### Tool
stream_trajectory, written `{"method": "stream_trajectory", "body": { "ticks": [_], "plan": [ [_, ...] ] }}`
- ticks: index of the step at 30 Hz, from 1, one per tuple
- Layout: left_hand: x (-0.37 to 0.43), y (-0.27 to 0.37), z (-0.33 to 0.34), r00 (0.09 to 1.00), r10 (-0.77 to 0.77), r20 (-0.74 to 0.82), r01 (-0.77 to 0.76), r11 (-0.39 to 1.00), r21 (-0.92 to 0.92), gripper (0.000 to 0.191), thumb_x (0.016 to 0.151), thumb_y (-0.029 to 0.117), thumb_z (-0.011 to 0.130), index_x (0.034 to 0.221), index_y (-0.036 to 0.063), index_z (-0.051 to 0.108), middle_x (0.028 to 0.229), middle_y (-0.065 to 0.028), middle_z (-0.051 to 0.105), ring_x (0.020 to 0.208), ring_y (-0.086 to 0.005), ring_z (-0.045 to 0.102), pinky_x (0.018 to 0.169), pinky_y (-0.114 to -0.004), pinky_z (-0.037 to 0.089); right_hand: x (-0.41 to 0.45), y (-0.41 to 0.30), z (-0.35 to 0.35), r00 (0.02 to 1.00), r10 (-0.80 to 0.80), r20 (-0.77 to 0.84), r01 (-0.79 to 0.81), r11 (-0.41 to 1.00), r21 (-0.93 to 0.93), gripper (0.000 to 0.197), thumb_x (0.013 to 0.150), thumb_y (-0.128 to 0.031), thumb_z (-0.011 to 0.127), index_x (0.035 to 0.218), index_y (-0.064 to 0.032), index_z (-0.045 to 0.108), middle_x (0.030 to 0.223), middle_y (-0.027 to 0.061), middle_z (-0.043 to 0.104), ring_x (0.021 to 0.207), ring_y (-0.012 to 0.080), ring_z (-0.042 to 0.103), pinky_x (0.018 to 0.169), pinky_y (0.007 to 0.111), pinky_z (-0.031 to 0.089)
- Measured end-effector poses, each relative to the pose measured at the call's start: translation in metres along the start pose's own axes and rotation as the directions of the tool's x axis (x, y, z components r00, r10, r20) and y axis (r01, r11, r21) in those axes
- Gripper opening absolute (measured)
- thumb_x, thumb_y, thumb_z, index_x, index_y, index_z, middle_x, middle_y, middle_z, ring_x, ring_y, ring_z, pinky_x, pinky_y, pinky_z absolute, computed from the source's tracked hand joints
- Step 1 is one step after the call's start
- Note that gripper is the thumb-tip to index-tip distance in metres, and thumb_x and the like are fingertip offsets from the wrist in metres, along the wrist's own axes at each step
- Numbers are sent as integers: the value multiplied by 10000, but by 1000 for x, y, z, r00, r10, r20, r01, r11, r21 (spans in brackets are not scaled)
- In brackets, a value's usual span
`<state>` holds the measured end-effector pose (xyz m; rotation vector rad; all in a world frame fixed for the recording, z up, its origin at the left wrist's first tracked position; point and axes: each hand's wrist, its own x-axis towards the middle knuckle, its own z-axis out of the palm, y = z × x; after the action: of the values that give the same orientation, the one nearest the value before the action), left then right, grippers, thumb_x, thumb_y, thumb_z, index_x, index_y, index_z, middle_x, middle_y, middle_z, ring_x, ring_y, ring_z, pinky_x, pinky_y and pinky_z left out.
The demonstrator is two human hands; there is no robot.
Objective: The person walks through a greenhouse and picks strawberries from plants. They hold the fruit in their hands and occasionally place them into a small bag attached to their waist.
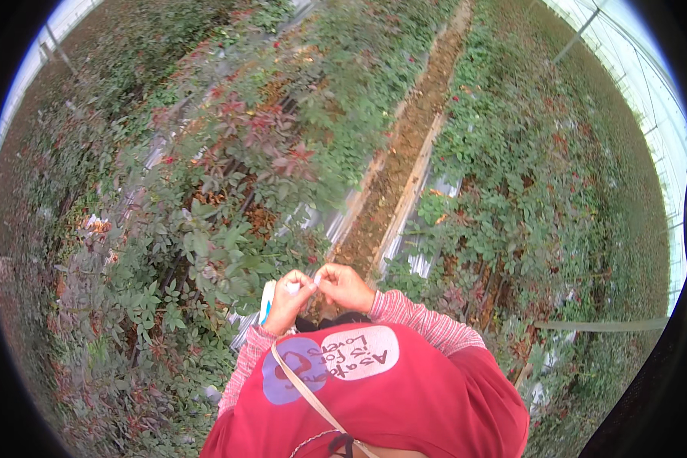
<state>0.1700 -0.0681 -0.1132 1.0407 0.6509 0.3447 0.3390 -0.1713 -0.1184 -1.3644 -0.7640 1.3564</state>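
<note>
My left hand [289, 300] and my right hand [348, 288] meet in front of my waist, fingertips almost touching. A small white piece [292, 288], perhaps paper or plastic, shows inside the curled fingers of the left hand. Between the pinched thumb and forefinger of the right hand is another pale bit [317, 280], too small to identify; it may be part of the same piece. Just left of my left wrist hangs a white and blue item [267, 300], partly hidden by that hand. A thin cream strap [309, 395] crosses my red top.
Rows of leafy rose bushes [223, 246] with a few red blooms stand on both sides. A narrow dirt path [401, 166] runs ahead between beds edged with silvery plastic sheeting [423, 263]. At the lower right a pale bar [601, 325] crosses the plants. Translucent greenhouse walls [647, 86] rise beyond.
</note>
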Motion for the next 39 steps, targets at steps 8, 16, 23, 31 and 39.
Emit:
{"method": "stream_trajectory", "body": {
  "ticks": [8,16,23,31,39],
  "plan": [
    [78,-1,53,974,-117,192,97,989,110,148,962,174,753,902,96,642,695,54,575,524,-17,450,457,-201,321,-15,11,-73,981,21,-195,-3,996,92,126,1053,-164,597,1026,-44,623,800,-11,646,592,61,595,525,231,480],
    [202,-11,84,917,-273,292,249,961,117,141,981,167,734,931,85,631,683,45,543,523,-24,403,445,-226,270,31,18,-179,978,82,-191,-54,987,150,120,1028,-117,631,1087,-13,626,888,30,680,673,93,639,609,255,540],
    [325,32,116,917,-230,327,223,973,60,154,958,133,748,877,84,626,649,58,530,492,-23,406,435,-227,283,116,-43,-288,996,45,-74,-39,996,77,98,1034,-111,623,1091,-34,644,846,10,667,669,85,633,620,244,526],
    [403,86,141,972,-94,214,82,994,66,160,944,119,753,891,102,603,667,83,536,506,-5,424,440,-195,304,194,-112,-354,999,-26,-37,27,999,20,103,1032,-162,629,1014,-61,639,747,-28,632,609,52,601,549,221,479],
    [521,98,158,961,223,-162,-188,961,204,103,917,84,751,959,9,694,896,-8,699,835,-80,628,754,-261,525,310,-187,-437,985,-144,97,158,975,-154,115,1026,-137,619,1007,-26,595,813,4,649,672,69,627,591,250,522]
  ]
}}
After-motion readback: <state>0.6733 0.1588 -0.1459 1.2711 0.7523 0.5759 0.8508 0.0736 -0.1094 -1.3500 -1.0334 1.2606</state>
